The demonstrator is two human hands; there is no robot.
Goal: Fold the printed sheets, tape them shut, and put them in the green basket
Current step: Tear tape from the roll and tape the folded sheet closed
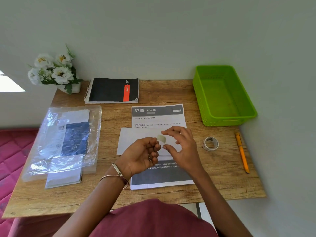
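- Clear strip of tape (161, 139) up between both hands, pinched at one end by the left hand (142, 154), at the other by thumb and forefinger of the right hand (181, 147).
- Folded white sheet (133, 141) lying right below on the table (171, 194), resting on a printed sheet (157, 117) not yet folded.
- Not taped shut yet, by the look of it.
- Green basket (224, 120) at the far right corner, nothing in it so far.
- Tape roll (210, 143) parked just right of the sheets.
- Early going: sticking, dropping in, then the next sheet.
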